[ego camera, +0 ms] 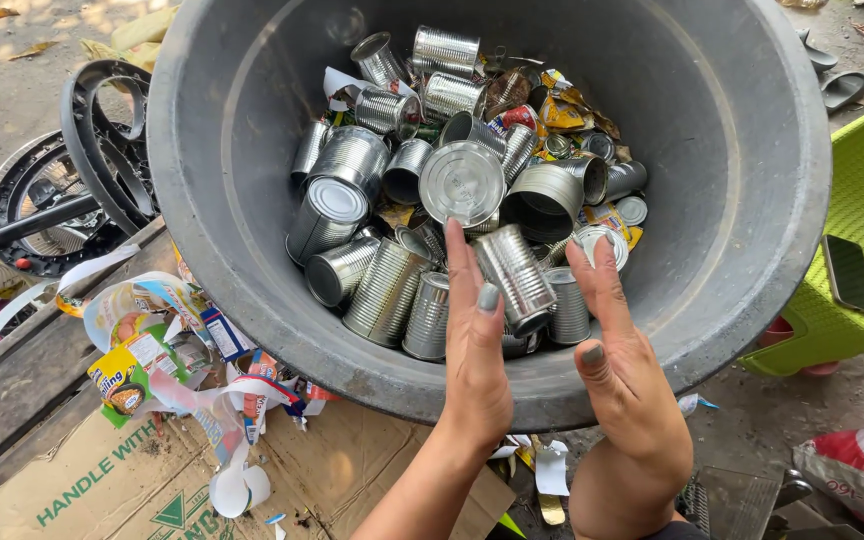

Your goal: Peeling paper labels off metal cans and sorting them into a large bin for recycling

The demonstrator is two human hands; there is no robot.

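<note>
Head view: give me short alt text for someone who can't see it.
Two bare hands, the left hand and right hand, open over a large grey tub of label-stripped tin cans, with one can between them. Torn paper labels lie on cardboard beside the tub.

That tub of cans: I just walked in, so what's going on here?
A person's left hand and right hand reach over the rim of a big grey tub, open, with a bare tin can between them. The tub holds many stripped cans; torn labels lie on cardboard beside it.
</note>
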